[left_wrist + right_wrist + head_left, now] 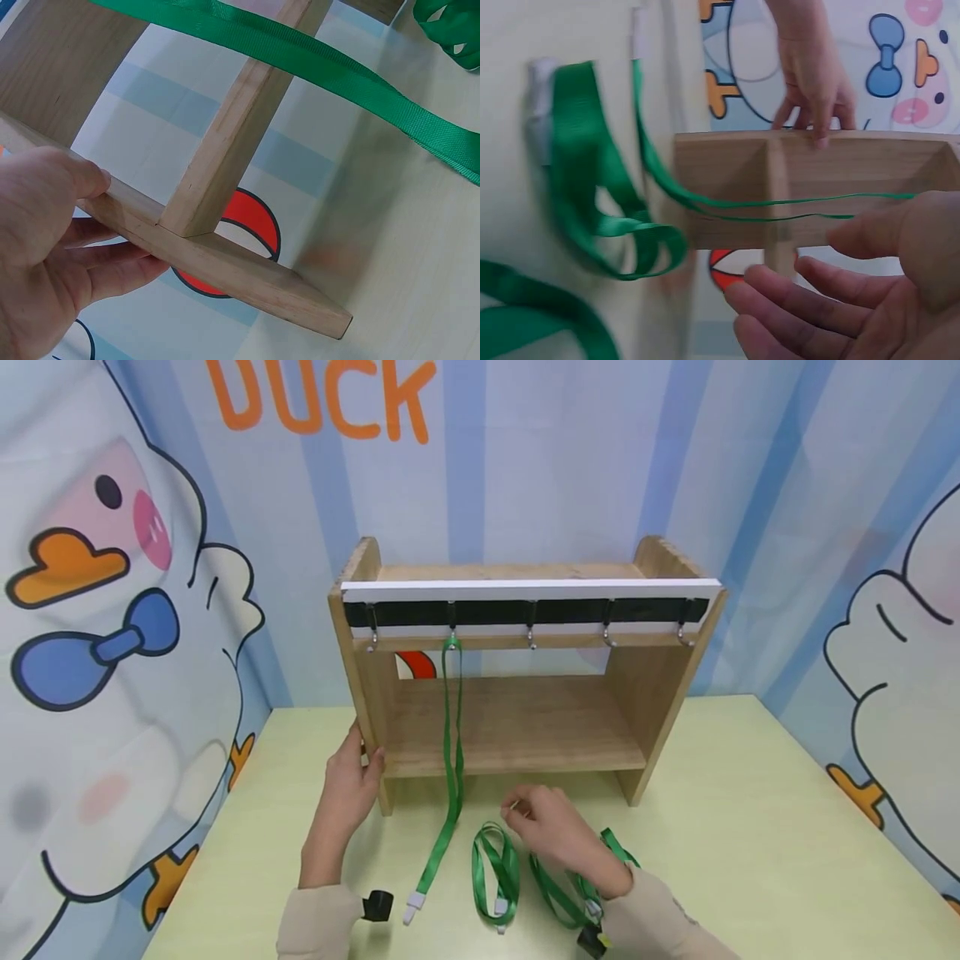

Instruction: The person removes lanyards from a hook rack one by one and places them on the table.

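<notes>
My left hand (352,781) grips the left side panel of a wooden shelf (525,718), thumb on its front edge and fingers on the outer side. From the second hook on the shelf's front hangs a green lanyard (427,875), its white clip end lying on the table. My right hand (551,827) hovers in front of the shelf with fingers loosely bent, and in the right wrist view nothing is between them. Just below its fingertips lies a looped green lanyard (513,877). More green lanyard (551,893) lies under the right wrist, partly hidden by it.
A white rail with a black strip (491,612) and several metal hooks runs along the shelf's top front. The pale table (720,827) carries everything. Behind and beside it hangs a striped curtain (555,460) with cartoon ducks.
</notes>
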`<state>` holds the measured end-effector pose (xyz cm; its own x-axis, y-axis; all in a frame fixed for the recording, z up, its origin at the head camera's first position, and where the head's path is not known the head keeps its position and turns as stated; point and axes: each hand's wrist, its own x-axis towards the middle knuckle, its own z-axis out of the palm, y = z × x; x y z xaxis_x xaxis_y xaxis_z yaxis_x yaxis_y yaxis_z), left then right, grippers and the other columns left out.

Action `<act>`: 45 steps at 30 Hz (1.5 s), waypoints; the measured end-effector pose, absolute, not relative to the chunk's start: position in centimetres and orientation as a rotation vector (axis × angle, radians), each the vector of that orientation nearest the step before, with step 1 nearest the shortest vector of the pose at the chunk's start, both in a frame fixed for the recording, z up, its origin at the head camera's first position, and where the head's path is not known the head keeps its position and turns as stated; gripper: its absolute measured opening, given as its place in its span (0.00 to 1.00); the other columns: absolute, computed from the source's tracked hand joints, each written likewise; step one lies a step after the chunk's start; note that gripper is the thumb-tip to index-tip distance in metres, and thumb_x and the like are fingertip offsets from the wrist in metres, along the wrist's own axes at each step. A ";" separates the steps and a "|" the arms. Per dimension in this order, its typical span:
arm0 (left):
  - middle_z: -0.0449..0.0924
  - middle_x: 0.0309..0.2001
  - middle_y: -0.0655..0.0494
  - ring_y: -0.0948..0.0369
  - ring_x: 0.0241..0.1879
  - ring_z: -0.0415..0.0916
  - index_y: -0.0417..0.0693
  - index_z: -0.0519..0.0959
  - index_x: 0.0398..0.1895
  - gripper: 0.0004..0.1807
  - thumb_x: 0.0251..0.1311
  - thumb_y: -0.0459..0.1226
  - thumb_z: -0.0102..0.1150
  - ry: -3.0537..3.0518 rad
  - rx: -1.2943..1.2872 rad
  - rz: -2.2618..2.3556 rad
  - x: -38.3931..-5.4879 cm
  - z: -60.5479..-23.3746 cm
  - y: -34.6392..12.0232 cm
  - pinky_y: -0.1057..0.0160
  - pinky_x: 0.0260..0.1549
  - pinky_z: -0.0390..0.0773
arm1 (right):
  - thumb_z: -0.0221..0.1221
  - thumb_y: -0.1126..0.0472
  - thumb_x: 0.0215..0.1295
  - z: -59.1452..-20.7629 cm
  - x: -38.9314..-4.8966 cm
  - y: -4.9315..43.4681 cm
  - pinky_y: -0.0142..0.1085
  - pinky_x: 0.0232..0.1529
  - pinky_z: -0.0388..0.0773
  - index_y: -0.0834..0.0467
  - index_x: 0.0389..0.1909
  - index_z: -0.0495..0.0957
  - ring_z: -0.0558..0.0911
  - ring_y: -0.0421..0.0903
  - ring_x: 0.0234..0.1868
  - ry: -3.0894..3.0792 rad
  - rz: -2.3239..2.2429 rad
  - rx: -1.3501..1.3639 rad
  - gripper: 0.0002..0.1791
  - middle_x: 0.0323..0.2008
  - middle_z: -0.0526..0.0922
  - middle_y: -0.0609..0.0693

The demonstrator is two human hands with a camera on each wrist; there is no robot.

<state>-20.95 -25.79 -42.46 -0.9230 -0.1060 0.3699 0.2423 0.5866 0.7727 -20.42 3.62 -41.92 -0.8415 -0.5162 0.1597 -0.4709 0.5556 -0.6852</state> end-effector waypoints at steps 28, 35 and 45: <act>0.66 0.67 0.27 0.34 0.59 0.74 0.33 0.51 0.78 0.33 0.74 0.27 0.49 -2.370 -0.191 -1.257 -21.0 -42.8 -26.1 0.46 0.47 0.86 | 0.61 0.63 0.71 -33.8 -21.6 -1.9 0.46 0.49 0.86 0.66 0.63 0.75 0.86 0.54 0.48 2.732 -1.812 -1.002 0.22 0.54 0.84 0.61; 0.66 0.67 0.28 0.34 0.59 0.73 0.34 0.51 0.78 0.33 0.73 0.27 0.49 -2.365 -0.190 -1.265 -21.1 -42.8 -26.1 0.46 0.47 0.85 | 0.63 0.64 0.70 -32.9 -21.9 -3.0 0.46 0.49 0.86 0.68 0.63 0.75 0.87 0.56 0.46 2.695 -1.878 -0.993 0.23 0.52 0.84 0.64; 0.65 0.67 0.27 0.33 0.58 0.74 0.32 0.52 0.77 0.33 0.73 0.27 0.50 -2.350 -0.206 -1.261 -20.9 -42.7 -26.0 0.46 0.47 0.86 | 0.63 0.66 0.69 -32.3 -22.5 -4.7 0.42 0.43 0.88 0.66 0.47 0.81 0.88 0.52 0.40 2.657 -1.917 -1.035 0.10 0.43 0.87 0.60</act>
<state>-20.90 -26.04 -42.70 -0.8816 -0.0843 0.4643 0.3403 0.5680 0.7494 -22.49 -4.70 -32.31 -0.7793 -0.2941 0.5533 -0.6178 0.2130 -0.7569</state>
